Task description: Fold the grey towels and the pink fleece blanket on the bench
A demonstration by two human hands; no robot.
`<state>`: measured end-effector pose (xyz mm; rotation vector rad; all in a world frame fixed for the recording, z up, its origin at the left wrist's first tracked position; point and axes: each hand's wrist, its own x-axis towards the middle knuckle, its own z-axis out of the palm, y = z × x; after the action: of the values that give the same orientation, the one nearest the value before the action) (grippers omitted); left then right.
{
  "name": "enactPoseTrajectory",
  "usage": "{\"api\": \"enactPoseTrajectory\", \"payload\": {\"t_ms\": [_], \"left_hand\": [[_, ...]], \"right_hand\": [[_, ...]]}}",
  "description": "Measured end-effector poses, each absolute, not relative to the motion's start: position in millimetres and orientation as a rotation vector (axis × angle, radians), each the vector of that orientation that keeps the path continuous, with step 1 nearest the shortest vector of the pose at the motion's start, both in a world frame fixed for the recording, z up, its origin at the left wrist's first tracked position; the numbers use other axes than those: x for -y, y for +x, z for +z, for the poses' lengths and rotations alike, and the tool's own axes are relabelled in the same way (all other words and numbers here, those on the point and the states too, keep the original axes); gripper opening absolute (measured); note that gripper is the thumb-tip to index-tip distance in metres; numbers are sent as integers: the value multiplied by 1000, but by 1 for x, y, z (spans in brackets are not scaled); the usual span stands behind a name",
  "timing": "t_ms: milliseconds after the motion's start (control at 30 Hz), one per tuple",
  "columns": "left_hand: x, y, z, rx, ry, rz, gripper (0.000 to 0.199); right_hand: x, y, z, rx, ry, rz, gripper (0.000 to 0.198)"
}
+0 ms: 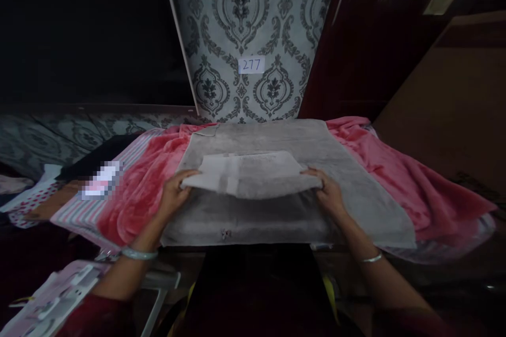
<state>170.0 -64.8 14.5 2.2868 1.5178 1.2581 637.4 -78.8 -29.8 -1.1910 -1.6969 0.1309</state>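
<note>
A light grey towel (253, 174), with a paler band across it, is stretched between my two hands above the table. My left hand (176, 189) pinches its left end, and my right hand (326, 189) grips the right end. The towel's middle sags a little toward me. Beneath it a larger grey cloth (284, 224) lies spread flat, with a small dark mark near its front edge and a turned-over corner at the far left. Whether the towel touches this cloth at its far side, I cannot tell.
A pink plush blanket (150, 184) shows on both sides under the grey cloth, over a striped cover (75, 216). Behind stands a patterned wall (241, 21) with a paper label (251, 65). A dark screen (87, 31) is at left, and a pink-and-white rack (59, 295) at lower left.
</note>
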Motion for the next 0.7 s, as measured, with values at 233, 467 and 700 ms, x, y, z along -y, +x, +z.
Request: {"api": "enactPoseTrajectory", "payload": {"t_ms": [233, 467, 700], "left_hand": [[8, 200, 148, -1545, 1981, 1640, 35], [-55, 216, 109, -1864, 1656, 1107, 37], [-62, 233, -6, -2214, 1590, 786, 35]], "right_hand": [[20, 639, 111, 1444, -1092, -18, 38], [-57, 622, 72, 1392, -1563, 422, 40], [-51, 588, -23, 1363, -1904, 620, 41]]}}
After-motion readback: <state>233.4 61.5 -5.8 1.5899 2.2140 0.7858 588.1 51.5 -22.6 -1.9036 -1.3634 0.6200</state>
